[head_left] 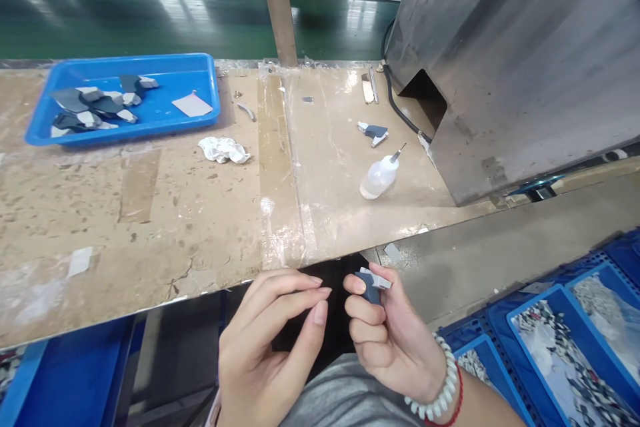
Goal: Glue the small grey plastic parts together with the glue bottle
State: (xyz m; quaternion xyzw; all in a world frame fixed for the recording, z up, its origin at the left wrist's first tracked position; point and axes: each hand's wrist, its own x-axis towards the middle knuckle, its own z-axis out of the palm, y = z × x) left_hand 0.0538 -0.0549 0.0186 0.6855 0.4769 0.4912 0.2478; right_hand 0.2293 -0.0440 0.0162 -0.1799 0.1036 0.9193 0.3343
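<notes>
The right hand (387,340) pinches a small gray part (371,287) between thumb and index finger, its other fingers curled toward the palm (the wrist carries 2 bands, a pale beaded bracelet (451,372) and a red cord (461,388)). The left hand (273,340) is just beside it, fingers loosely curved, the thumb tip near the fingertips. The pinched part is just off the near edge of the workbench (220,233). On that surface, 1 similar part (375,131) lies near a squeeze bottle (379,178) with a thin nozzle. Farther left, a blue tray (167,83) holds a cluster of gray pieces (103,105) and 1 pale sheet (193,105); a crumpled white wad (223,150) lies near its front edge.
</notes>
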